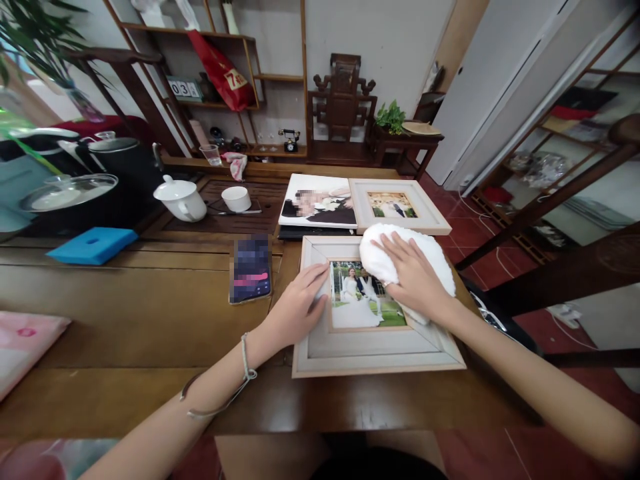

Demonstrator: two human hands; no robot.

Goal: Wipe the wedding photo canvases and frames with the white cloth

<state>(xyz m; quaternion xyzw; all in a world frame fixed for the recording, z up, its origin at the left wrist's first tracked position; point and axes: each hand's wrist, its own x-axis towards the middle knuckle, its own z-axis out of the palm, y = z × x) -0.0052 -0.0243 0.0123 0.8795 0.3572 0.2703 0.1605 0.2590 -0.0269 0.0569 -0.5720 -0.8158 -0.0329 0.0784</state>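
Observation:
A pale picture frame with a wedding photo in its middle lies flat on the table in front of me. My left hand rests on the frame's left border, fingers stretched out along it and thumb apart. A folded white cloth covers the frame's upper right part. Over that cloth lies my right hand, pressing it down with its fingers slightly spread. The cloth hides the photo's upper right corner and some of the border. A thin bracelet circles my left wrist.
Behind the frame lie another framed photo and a photo panel. To the left are a phone, a blue block, a white lidded cup and a small white bowl. A dark wooden chair stands on the right.

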